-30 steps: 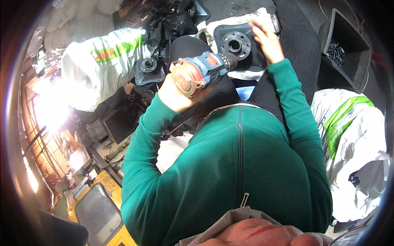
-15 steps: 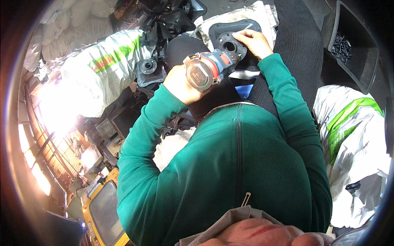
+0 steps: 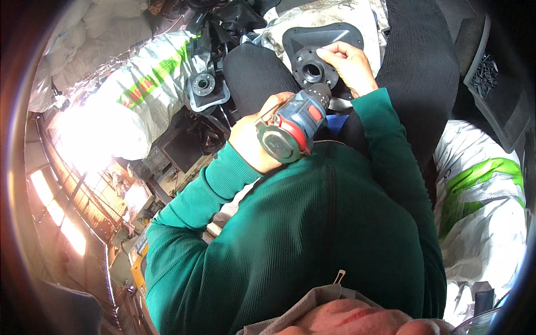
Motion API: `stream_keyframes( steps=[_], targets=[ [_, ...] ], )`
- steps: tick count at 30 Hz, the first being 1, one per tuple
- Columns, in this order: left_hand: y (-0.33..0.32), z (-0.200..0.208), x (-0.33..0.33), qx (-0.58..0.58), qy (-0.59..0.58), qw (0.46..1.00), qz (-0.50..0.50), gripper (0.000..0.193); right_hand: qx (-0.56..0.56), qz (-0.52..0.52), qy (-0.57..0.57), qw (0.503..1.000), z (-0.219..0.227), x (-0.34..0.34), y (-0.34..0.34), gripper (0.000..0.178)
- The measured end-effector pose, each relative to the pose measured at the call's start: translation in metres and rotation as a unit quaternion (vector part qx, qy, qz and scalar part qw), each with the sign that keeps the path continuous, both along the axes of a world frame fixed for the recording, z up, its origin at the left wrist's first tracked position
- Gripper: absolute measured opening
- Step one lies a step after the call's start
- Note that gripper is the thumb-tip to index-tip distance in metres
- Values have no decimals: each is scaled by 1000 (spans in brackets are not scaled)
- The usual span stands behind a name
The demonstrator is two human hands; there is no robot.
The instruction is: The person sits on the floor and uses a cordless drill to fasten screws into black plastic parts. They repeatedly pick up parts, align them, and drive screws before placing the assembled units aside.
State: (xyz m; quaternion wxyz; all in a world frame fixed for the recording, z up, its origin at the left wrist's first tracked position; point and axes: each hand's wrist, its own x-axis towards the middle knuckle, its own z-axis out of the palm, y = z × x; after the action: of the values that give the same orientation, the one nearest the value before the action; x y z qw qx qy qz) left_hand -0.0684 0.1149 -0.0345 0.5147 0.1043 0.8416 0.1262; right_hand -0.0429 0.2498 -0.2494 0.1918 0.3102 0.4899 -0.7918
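Note:
A blue and grey cordless drill with red trim is gripped in my left hand, its fingers wrapped round the handle. The drill's chuck points up and away, close to the near edge of a round flange with a central hole and small bolt holes. This flange tops a black plastic part with a wide rounded base, lying on a pale cloth between my knees. My right hand pinches the flange's right rim with thumb and forefinger; anything small between the fingertips is hidden.
A similar flanged black part sits left of my knee, beside a white and green sack. More black parts pile up behind. At right stands a dark bin with many screws, above another white and green sack.
The drill has swung down and right, its chuck now below the flange instead of across its left side. The right hand stays on the flange rim. The whole view has shifted slightly.

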Motion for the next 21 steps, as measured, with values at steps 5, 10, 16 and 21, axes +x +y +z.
stream_keyframes(
  steps=[5, 10, 16, 21],
  targets=[
    [-23, -25, 12, 55, -22, 977, 203, 48, 67, 24, 6, 997, 9, 0, 4, 24],
    [-18, -10, 2, 64, 130, 982, -121, 44, 142, 1, 87, 986, -10, -1, -8, 25],
    [-41, 6, 13, 144, 230, 951, -147, 54, 408, -13, 160, 899, -1, 2, -14, 24],
    [-83, -1, 40, 173, 380, 902, -112, 32, 542, -280, 327, 722, 106, 54, 101, 13]
  ],
)
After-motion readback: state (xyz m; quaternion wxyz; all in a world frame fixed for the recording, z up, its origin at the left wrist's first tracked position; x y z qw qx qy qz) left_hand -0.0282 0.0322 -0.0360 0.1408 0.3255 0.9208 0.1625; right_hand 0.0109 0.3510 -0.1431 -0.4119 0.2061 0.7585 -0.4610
